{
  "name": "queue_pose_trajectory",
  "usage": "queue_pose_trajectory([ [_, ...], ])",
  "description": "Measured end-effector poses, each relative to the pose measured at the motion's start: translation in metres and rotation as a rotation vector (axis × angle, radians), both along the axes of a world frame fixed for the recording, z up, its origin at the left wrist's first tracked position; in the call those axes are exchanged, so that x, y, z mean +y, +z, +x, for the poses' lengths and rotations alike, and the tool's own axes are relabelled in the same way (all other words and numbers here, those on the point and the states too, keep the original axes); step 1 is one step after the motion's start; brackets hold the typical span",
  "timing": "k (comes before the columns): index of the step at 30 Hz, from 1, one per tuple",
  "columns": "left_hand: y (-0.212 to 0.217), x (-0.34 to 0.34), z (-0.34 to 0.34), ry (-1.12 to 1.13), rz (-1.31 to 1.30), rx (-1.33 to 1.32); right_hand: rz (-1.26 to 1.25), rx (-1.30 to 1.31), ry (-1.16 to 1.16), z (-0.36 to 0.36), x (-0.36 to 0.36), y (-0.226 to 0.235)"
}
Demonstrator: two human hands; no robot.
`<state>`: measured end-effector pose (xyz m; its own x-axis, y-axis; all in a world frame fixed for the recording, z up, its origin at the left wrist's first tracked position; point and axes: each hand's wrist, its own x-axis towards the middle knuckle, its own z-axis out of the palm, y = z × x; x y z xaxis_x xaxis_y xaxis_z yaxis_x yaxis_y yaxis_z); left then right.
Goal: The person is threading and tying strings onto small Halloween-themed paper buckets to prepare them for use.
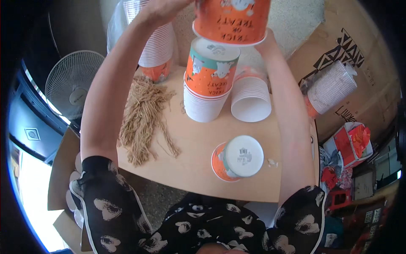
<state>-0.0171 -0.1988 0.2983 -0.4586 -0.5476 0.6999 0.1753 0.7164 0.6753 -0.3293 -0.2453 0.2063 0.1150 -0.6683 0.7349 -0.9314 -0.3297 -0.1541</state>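
Both hands are raised at the top of the view, holding an upside-down orange paper cup (231, 20). My left hand (163, 9) grips its left side. Only the wrist of my right hand (267, 41) shows behind the cup's rim. Right under the held cup stands an inverted stack of orange and white cups (208, 82) on the small wooden table (190, 169). A single upside-down orange cup (237, 161) rests nearer to me. A bundle of tan paper shreds (144, 116) lies at the table's left.
A white cup stack (250, 97) lies on its side by the standing stack. Bagged cup stacks are at the back left (156, 42) and right (332, 86). A white fan (72, 84) stands left. Cardboard (372, 63) and red packaging (353, 142) crowd the right.
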Motion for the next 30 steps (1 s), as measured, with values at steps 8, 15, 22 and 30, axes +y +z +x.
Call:
queue_pose_trajectory([
  [8,-0.04,-0.035,0.003,0.06,0.126,-0.103,0.386,-1.359,0.497,0.056,-0.02,-0.053],
  [15,-0.049,-0.026,-0.01,0.033,0.088,-0.201,0.559,-1.404,0.612,0.016,-0.012,-0.1],
  [22,-0.098,-0.027,-0.022,0.057,0.155,-0.278,0.557,-1.351,0.105,-0.015,0.02,-0.117],
  [30,-0.23,-0.043,-0.006,-0.018,0.172,0.052,0.488,-1.212,0.383,0.038,0.078,-0.093],
])
